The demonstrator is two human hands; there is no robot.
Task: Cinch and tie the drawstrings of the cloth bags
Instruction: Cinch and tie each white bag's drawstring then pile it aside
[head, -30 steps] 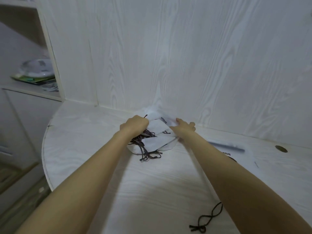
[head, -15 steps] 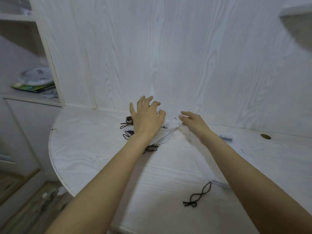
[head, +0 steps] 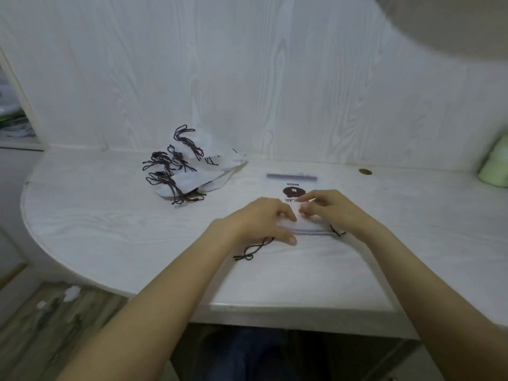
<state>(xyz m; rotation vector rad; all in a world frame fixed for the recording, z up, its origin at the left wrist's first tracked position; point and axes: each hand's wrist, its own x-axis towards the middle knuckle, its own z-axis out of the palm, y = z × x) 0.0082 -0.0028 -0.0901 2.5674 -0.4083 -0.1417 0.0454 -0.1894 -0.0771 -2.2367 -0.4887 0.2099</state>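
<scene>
Flat cloth bag [head: 324, 188] near worktop [head: 110, 221] front edge; left hand [head: 258, 220] and right hand [head: 327, 207] rest on it, fingers curled, pinching nothing, probably steadying mouth before cinching; drawstring [head: 254, 250] slack. Tied bags [head: 189, 166] piled back-left.

We see a dim, evenly lit scene with a cool grey cast over the white wood-grain tabletop [head: 115, 215] and the white wood-grain wall panel [head: 275, 78]. Soft, faint shadows sit under both forearms. Nothing glares. The whole frame is slightly soft. At 3 o'clock a pale green object [head: 494, 166] is blurred. At 1 o'clock a grey smear [head: 453, 20] is out of focus. The table's edge bows from wide-angle distortion.
</scene>
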